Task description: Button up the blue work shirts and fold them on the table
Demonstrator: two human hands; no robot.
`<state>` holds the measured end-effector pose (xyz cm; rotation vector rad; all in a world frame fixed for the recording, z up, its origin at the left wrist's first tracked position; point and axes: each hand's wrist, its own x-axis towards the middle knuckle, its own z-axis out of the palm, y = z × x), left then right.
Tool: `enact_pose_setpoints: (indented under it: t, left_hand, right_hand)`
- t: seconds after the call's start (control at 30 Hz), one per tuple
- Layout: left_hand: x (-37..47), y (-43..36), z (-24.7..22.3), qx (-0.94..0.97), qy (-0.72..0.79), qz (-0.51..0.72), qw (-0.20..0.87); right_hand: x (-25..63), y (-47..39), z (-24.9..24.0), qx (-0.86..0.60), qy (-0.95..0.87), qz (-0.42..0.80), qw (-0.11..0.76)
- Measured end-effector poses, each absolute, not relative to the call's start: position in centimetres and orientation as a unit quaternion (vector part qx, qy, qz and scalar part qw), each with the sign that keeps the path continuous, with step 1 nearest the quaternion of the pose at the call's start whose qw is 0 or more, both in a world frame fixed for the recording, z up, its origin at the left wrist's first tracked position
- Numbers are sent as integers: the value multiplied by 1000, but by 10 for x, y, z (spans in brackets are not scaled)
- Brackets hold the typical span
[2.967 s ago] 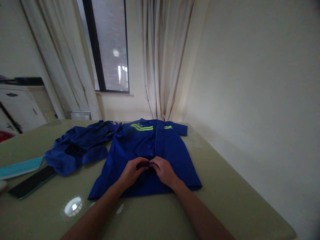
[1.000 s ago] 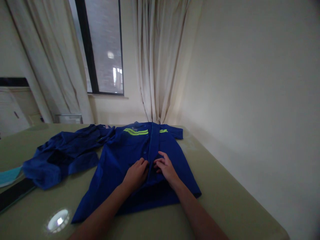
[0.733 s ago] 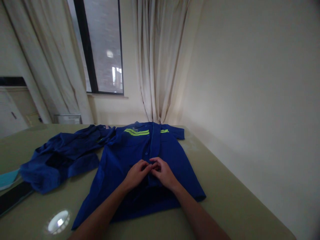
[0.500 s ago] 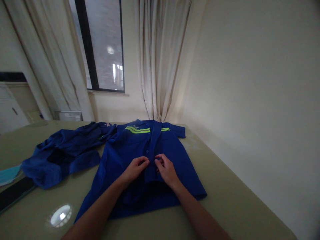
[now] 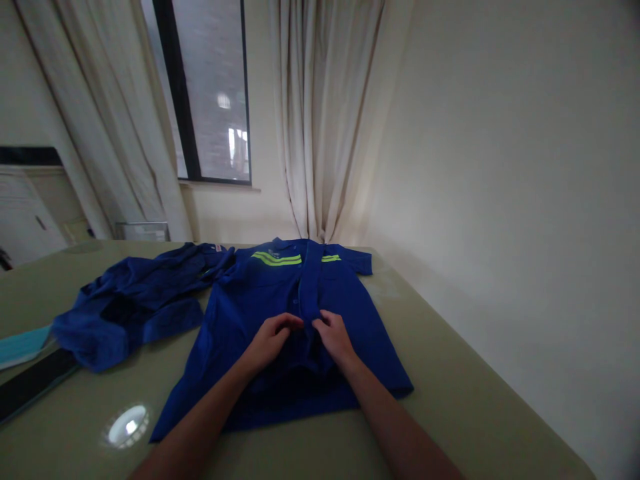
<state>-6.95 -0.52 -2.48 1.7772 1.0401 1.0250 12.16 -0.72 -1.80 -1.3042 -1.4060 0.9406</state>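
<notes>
A blue short-sleeved work shirt (image 5: 260,300) with yellow-green stripes across the chest lies flat on the olive table (image 5: 450,393), collar away from me. My left hand (image 5: 273,338) and my right hand (image 5: 335,337) meet at the button placket near the shirt's lower middle. The fingers of both hands pinch the two front edges of the cloth there. The cloth bunches up slightly between the hands.
A second blue garment (image 5: 135,303) lies crumpled to the left of the shirt. A black flat object (image 5: 30,383) and a light blue item (image 5: 23,343) sit at the table's left edge. Curtains (image 5: 325,120), a window and a wall stand behind and to the right.
My hands have stayed at the placket, shifting slightly up the shirt front. My right hand's fingers, spread a second ago, have closed on the cloth again. The camera has swung a little.
</notes>
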Motion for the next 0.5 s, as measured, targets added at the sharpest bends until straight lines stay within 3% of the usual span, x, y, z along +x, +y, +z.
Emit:
enact_pose_setpoints:
  t: [0.13, 0.23, 0.5]
  left_hand:
    - [-64, -10, -29, 762, 493, 361, 214]
    - [-60, -15, -27, 804, 508, 280, 131]
    - [-61, -25, -20, 784, 497, 335, 164]
  right_hand:
    - [126, -4, -25, -473, -488, 502, 534]
    - [128, -4, -30, -467, -458, 509, 560]
    - [131, -3, -41, -513, -464, 448, 567]
